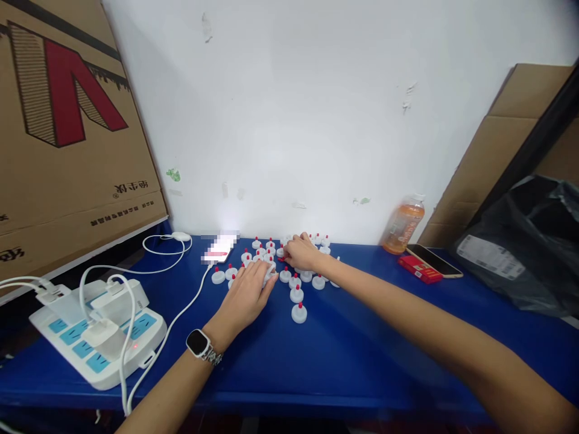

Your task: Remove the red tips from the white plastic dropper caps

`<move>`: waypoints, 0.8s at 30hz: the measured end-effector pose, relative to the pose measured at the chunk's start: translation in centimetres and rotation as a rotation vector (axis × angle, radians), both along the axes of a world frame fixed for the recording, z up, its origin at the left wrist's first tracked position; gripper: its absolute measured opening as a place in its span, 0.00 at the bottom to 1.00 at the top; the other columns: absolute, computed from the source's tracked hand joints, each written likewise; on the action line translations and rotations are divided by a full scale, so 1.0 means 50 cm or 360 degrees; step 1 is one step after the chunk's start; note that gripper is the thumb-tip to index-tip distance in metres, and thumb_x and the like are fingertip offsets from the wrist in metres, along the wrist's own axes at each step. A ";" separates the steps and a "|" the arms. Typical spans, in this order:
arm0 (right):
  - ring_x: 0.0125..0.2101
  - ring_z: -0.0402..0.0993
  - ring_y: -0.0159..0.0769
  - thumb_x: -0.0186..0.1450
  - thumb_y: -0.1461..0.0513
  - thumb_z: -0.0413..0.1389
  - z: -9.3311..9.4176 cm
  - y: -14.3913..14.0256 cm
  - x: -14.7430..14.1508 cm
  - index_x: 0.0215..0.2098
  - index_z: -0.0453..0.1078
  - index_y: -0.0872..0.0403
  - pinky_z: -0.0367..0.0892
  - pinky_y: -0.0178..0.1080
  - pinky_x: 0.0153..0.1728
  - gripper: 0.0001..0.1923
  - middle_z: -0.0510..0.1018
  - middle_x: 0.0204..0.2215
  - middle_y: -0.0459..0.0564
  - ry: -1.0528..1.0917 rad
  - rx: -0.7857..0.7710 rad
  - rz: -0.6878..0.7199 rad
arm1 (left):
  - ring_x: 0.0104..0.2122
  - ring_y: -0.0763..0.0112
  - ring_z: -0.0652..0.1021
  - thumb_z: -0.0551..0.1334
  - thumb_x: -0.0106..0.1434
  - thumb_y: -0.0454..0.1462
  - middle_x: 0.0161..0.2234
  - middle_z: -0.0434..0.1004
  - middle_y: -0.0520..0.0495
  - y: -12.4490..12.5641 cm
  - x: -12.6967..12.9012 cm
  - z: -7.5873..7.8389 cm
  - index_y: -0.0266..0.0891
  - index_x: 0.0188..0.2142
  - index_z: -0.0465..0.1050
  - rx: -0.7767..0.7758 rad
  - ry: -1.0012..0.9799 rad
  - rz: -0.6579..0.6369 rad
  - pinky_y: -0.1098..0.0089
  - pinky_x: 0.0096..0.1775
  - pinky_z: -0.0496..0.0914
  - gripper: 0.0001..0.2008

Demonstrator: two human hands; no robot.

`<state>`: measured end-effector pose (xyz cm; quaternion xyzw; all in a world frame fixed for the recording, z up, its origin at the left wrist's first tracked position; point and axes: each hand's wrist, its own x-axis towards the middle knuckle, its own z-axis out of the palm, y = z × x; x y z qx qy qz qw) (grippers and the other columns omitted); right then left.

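Note:
Several white round caps with red tips stand on the blue table (344,355); one white cap (299,313) is nearest the front, apart from the cluster. My left hand (248,288), wearing a watch (198,343), is closed with a white cap (270,272) at its fingertips, partly covered by the fingers. Beside it, my right hand (301,252) is bent down among the caps, its fingers pinched on a small red tip (281,260). Whether that tip is joined to a cap is hidden. More caps stand behind and around both hands.
On the left sit a white power strip (97,337) with plugs and cables, and a lit phone (220,248) on a cord. To the right are an orange drink bottle (404,224), a red box (420,269), another phone (435,260) and a dark plastic bag (520,247). Cardboard flanks both sides.

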<state>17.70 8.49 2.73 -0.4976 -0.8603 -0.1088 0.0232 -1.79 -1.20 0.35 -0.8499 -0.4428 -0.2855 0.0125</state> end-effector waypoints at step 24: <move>0.27 0.69 0.32 0.59 0.62 0.55 0.018 -0.068 0.019 0.31 0.70 0.55 0.61 0.36 0.32 0.03 0.78 0.28 0.46 0.1316 -0.0122 0.0086 | 0.44 0.60 0.74 0.47 0.74 0.44 0.44 0.73 0.45 0.004 -0.007 0.000 0.41 0.45 0.64 0.0024 -0.0073 0.0006 0.57 0.47 0.67 0.12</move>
